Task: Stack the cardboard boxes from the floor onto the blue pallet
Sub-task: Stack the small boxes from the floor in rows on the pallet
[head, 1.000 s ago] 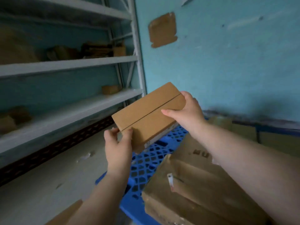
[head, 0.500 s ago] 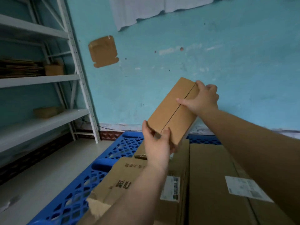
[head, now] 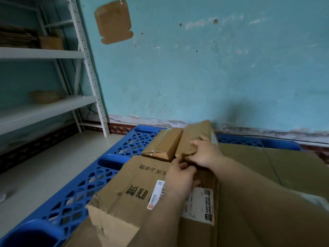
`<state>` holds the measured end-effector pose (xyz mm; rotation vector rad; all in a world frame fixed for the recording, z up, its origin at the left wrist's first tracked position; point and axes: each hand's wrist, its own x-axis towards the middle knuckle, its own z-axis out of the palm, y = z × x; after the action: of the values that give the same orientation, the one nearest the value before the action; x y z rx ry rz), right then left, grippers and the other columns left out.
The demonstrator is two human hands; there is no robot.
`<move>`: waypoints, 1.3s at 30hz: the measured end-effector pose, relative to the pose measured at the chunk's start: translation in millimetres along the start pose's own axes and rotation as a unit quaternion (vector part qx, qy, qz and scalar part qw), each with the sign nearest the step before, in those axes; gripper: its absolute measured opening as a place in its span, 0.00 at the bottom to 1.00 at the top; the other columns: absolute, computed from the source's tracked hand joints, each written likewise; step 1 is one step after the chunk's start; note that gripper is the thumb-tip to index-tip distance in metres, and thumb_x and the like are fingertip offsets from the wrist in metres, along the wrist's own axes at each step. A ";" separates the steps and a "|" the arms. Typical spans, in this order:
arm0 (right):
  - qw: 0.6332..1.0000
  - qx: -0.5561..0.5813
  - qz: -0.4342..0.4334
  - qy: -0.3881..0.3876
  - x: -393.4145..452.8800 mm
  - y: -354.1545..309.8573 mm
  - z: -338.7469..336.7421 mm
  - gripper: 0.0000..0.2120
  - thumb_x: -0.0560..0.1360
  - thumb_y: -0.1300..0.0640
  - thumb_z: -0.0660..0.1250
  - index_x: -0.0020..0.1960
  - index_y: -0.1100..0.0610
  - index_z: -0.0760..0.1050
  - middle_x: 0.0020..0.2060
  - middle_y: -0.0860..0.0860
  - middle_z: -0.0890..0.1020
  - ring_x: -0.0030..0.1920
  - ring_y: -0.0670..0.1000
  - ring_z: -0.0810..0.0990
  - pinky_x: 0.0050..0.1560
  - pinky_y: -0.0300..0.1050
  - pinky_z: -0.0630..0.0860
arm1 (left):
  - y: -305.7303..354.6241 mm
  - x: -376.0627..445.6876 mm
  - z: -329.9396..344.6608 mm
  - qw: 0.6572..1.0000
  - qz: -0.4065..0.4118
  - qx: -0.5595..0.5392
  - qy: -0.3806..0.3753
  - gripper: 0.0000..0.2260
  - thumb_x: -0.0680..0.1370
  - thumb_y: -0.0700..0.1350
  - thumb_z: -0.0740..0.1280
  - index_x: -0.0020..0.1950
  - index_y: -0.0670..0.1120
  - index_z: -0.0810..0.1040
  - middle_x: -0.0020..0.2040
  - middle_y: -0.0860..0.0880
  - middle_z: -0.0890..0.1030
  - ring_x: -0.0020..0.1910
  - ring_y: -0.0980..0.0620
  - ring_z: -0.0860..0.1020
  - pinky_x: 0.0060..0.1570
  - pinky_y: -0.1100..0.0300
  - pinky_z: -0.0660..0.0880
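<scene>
Both hands grip a small brown cardboard box (head: 194,138) at its near end: right hand (head: 206,154) fingers curl over its top, left hand (head: 179,177) pinches the edge. It rests on the blue plastic lattice pallet (head: 85,186), touching a taped brown box (head: 163,144) at its nine o'clock.

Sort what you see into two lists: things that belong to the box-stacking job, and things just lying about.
Part of the job: blue pallet; small box held by both hands, left and right; taped small box; large printed box.

Lying about: metal shelving; cardboard piece on wall; folded cardboard on shelf.
</scene>
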<state>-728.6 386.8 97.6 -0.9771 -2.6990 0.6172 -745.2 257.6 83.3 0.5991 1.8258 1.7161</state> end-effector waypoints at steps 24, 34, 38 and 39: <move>0.951 0.230 -0.185 0.093 -44.9 -148.6 40.7 0.36 0.67 0.45 0.73 0.71 0.49 0.63 0.71 0.50 0.67 0.70 0.49 0.65 0.66 0.42 0.61 | 25.6 -42.8 -192.1 0.962 0.168 0.006 0.213 0.08 0.73 0.33 0.64 0.49 0.45 0.73 0.44 0.50 0.76 0.41 0.59 0.76 0.43 0.65 0.74; 0.922 0.155 -0.249 -0.251 -239.4 -237.7 272.0 0.38 0.68 0.46 0.71 0.72 0.54 0.58 0.69 0.52 0.67 0.68 0.53 0.67 0.62 0.46 0.66 | -200.6 -201.1 -334.0 0.929 -0.152 0.142 0.306 0.18 0.71 0.39 0.69 0.59 0.38 0.74 0.50 0.42 0.78 0.48 0.45 0.77 0.45 0.61 0.69; 0.957 0.193 -0.100 -0.190 -348.2 -152.7 326.6 0.40 0.63 0.48 0.76 0.69 0.58 0.63 0.66 0.55 0.70 0.67 0.56 0.67 0.66 0.52 0.66 | -300.8 -289.8 -306.4 0.888 -0.355 0.170 0.239 0.24 0.70 0.47 0.72 0.64 0.46 0.72 0.62 0.42 0.74 0.57 0.43 0.75 0.53 0.55 0.71; 0.963 0.199 -0.043 -0.177 -379.6 -132.5 335.4 0.44 0.60 0.50 0.78 0.69 0.61 0.63 0.66 0.58 0.69 0.68 0.58 0.66 0.67 0.52 0.64 | -315.1 -312.3 -298.5 0.884 -0.383 0.159 0.215 0.28 0.67 0.51 0.72 0.65 0.48 0.71 0.63 0.42 0.72 0.58 0.43 0.75 0.54 0.55 0.72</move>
<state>-624.0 -56.7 -160.4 -0.6936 -2.7163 1.3631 -694.6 -197.3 -193.2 -0.4144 2.2426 1.0526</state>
